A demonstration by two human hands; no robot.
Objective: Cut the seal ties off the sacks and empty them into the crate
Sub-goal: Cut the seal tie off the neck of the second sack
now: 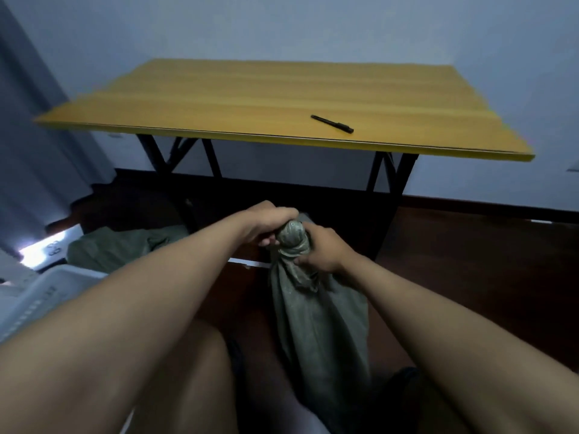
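Observation:
A grey-green sack [316, 311] stands upright on the dark floor in front of me, its top bunched into a tight neck [293, 238]. My right hand [322, 250] grips the neck from the right. My left hand [269, 222] curls over the top of the neck from the left. The seal tie is hidden under my fingers. A second grey-green sack [119, 247] lies slumped on the floor to the left. A white slatted crate [40, 296] shows at the left edge.
A yellow wooden table [250, 101] on black folding legs stands just beyond the sack. A thin black tool [332, 124] lies near its front edge. A grey curtain [28, 120] hangs at the left. My bare knee [188, 380] is below.

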